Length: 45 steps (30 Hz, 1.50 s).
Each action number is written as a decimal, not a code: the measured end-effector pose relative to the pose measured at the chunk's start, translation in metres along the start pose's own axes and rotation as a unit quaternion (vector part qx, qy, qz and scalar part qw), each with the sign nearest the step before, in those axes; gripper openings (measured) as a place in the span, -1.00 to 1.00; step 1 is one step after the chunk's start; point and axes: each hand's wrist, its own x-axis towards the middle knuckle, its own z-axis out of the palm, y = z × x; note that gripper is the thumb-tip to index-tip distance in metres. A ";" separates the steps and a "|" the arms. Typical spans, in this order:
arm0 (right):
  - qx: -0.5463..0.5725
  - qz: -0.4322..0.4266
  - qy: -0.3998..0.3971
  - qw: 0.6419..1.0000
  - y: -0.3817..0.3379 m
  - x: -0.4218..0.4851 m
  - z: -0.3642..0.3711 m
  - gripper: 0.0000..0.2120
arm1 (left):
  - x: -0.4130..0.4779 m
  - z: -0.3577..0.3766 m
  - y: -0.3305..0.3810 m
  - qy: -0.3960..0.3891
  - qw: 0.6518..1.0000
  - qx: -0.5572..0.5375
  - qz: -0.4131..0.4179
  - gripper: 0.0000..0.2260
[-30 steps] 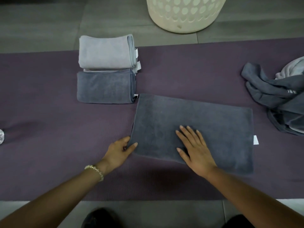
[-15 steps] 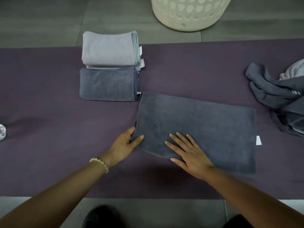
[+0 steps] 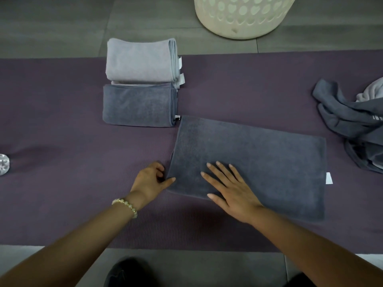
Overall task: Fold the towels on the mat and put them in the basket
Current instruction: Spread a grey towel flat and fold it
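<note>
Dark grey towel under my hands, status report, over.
Left grip pinches dark grey towel at left edge. Right grip flat on it. Folded towels and basket beyond, nothing blocking.

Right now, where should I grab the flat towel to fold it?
Take the towel by its left short edge, from the left: it lies flat, long sideways, so that edge should lift over rightward. The left hand pinches its near corner.
</note>
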 end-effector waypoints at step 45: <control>0.525 0.425 0.239 0.698 0.110 -0.092 -0.052 -0.68 | 0.026 0.116 0.167 -0.040 0.914 0.209 0.346 -0.49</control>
